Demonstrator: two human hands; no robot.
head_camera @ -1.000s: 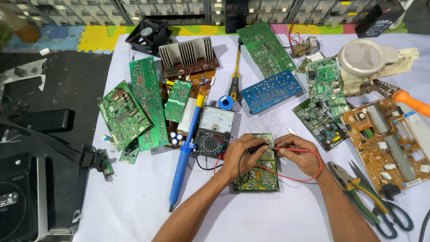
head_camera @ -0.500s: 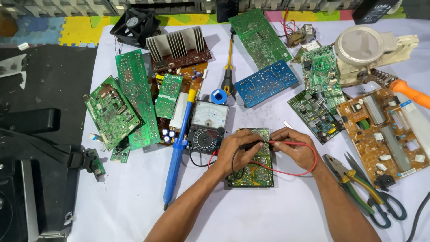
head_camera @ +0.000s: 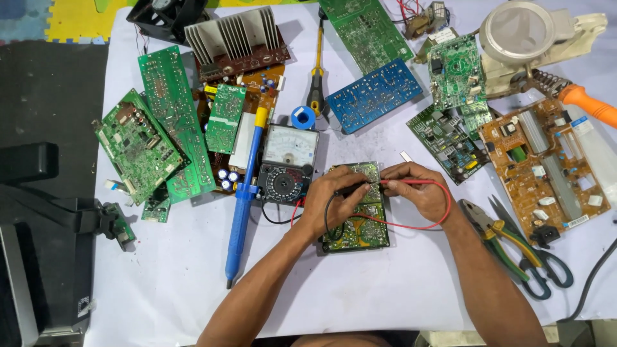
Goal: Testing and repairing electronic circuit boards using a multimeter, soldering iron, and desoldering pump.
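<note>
The small green circuit board lies flat on the white table cover, right in front of the person, just right of the analog multimeter. Both hands are down on it. The left hand pinches the black probe and the right hand pinches the red probe, tips meeting close together near the board's upper middle; the red lead loops round the right wrist back toward the meter. To me this looks like the probing step, checking a point on the board. The next move seems to call for steady tips and a glance at the meter's needle, without slipping onto neighbouring solder joints. Around them lie a blue desoldering pump, other boards, green-handled pliers and scissors.
</note>
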